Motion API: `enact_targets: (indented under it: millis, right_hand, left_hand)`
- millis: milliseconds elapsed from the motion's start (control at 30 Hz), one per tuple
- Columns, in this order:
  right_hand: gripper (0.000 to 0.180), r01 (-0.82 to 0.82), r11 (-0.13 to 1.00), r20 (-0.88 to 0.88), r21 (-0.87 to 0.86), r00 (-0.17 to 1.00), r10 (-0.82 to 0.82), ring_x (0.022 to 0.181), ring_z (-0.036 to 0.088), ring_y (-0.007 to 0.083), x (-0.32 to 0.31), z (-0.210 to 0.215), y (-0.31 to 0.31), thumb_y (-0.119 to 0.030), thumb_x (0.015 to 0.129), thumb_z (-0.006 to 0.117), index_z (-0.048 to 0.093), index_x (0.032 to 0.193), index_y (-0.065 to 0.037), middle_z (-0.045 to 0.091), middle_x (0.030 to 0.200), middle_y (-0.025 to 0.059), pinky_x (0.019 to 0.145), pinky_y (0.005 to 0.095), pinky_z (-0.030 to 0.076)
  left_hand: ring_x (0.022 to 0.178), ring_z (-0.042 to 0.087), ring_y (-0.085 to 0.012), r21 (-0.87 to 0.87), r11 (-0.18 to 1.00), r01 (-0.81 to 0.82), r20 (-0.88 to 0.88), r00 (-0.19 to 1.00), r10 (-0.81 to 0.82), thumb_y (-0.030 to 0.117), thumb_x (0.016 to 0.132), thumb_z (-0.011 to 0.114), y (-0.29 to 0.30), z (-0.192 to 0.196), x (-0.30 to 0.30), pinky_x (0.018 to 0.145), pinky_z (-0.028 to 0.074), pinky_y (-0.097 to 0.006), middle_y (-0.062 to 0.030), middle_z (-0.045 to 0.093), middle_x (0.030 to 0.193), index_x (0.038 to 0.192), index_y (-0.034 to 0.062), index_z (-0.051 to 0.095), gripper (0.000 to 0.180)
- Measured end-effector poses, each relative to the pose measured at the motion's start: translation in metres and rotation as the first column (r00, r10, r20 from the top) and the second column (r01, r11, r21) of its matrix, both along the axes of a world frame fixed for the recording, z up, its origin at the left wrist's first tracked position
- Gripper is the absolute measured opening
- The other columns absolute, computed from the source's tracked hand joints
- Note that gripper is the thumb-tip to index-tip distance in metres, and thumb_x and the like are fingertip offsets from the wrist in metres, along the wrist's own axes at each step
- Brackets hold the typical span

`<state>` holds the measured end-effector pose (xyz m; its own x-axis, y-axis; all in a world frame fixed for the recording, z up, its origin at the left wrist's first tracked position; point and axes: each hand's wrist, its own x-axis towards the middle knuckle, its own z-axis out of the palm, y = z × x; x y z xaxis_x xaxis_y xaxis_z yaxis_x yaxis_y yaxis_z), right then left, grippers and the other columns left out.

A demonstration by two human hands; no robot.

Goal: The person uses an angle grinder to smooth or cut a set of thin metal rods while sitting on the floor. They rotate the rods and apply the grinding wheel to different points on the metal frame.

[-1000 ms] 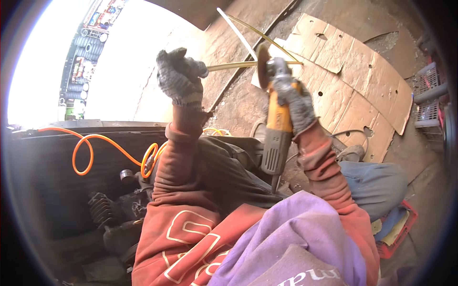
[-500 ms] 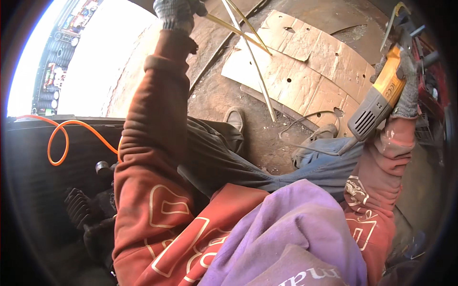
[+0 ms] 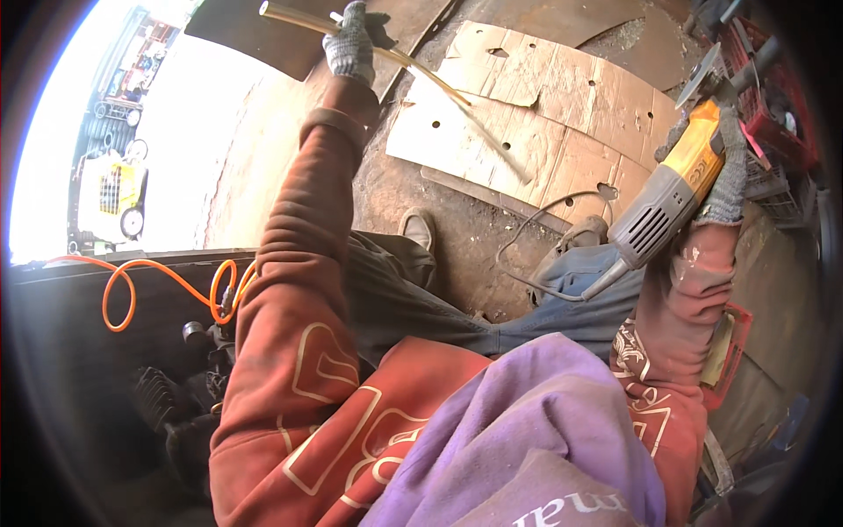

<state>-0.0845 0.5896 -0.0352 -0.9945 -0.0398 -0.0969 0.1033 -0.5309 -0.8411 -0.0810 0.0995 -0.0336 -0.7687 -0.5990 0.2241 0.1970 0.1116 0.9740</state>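
My left hand [image 3: 351,48], in a grey knit glove, is closed around thin brass-coloured tubes [image 3: 297,18] at arm's length in front. One tube's open end points to the upper left. The other ends slope down to the right over the cardboard, one of them smeared by motion. My right hand [image 3: 727,171], gloved too, grips a yellow and grey angle grinder [image 3: 660,211] on the right side. The grinder's disc [image 3: 700,77] is at the far end, away from me. Its grey cord [image 3: 549,288] droops from the near end in a loop above my shoe.
A flattened cardboard sheet [image 3: 580,114] with holes lies on the floor ahead. Red crates [image 3: 777,123] stand at the far right. On the left, an orange coiled hose [image 3: 132,303] runs along a dark surface with dark machinery [image 3: 189,395]. My shoes [image 3: 418,230] are close to the cardboard.
My left hand has come nearer and to the right with the tubes, so their upper-left end now shows. The grinder in my right hand has shifted slightly left and nearer.
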Motion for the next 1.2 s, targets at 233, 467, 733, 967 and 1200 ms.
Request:
enact_targets:
  millis: [233, 467, 733, 967, 1200]
  right_hand:
    - [0.039, 0.037, 0.999, 0.037, 0.008, 0.999, -0.037, 0.073, 0.063, 0.0188, 0.004, -0.006, 0.019, -0.032, 0.085, 0.065, 0.054, 0.113, -0.008, 0.061, 0.089, 0.0083, 0.062, 0.0319, 0.055]
    - [0.038, -0.008, 1.000, 0.080, 0.015, 0.997, 0.006, 0.071, 0.062, 0.0177, 0.005, -0.007, 0.005, -0.031, 0.085, 0.065, 0.055, 0.114, -0.009, 0.060, 0.088, 0.0078, 0.060, 0.0310, 0.054]
    - [0.040, -0.241, 0.953, 0.246, 0.183, 0.950, 0.193, 0.047, 0.059, 0.0181, 0.032, -0.036, -0.081, -0.042, 0.084, 0.066, 0.055, 0.099, -0.007, 0.059, 0.068, 0.0087, 0.038, 0.0311, 0.052]
    - [0.027, -0.517, 0.853, 0.350, 0.070, 0.814, 0.464, 0.054, 0.059, 0.0171, 0.050, -0.157, -0.194, -0.019, 0.076, 0.077, 0.063, 0.094, -0.006, 0.062, 0.075, 0.0069, 0.048, 0.0315, 0.052]
    - [0.040, -0.360, 0.915, 0.519, -0.181, 0.755, 0.400, 0.060, 0.061, 0.0173, 0.092, -0.201, -0.321, -0.021, 0.070, 0.083, 0.062, 0.100, -0.004, 0.064, 0.077, 0.0068, 0.054, 0.0301, 0.052]
  left_hand:
    - [0.056, 0.055, -0.0192, 0.130, 0.989, -0.067, -0.165, 0.982, 0.088, 0.028, 0.085, 0.064, 0.030, 0.051, -0.023, 0.046, 0.052, -0.039, -0.0054, 0.059, 0.069, 0.086, 0.0020, 0.066, 0.026]
    - [0.045, 0.050, -0.0181, 0.094, 0.879, -0.467, 0.032, 0.884, 0.467, 0.040, 0.088, 0.056, 0.025, 0.082, -0.005, 0.042, 0.043, -0.035, -0.0034, 0.051, 0.054, 0.072, 0.0040, 0.066, 0.041]
    - [0.050, 0.052, -0.0174, 0.095, 0.913, -0.396, -0.036, 0.915, 0.401, 0.041, 0.088, 0.054, -0.020, 0.061, 0.028, 0.041, 0.040, -0.035, -0.0021, 0.048, 0.053, 0.072, 0.0081, 0.063, 0.038]
    - [0.060, 0.054, -0.0266, 0.275, 0.914, -0.297, -0.220, 0.906, 0.361, 0.032, 0.096, 0.045, -0.080, 0.098, 0.083, 0.075, 0.053, -0.048, -0.0085, 0.050, 0.065, 0.102, -0.0045, 0.054, 0.038]
    - [0.084, 0.051, -0.0199, 0.201, 0.769, -0.607, 0.023, 0.788, 0.615, 0.037, 0.098, 0.040, -0.130, 0.078, 0.144, 0.076, 0.049, -0.038, -0.0066, 0.050, 0.086, 0.104, 0.0012, 0.055, 0.040]
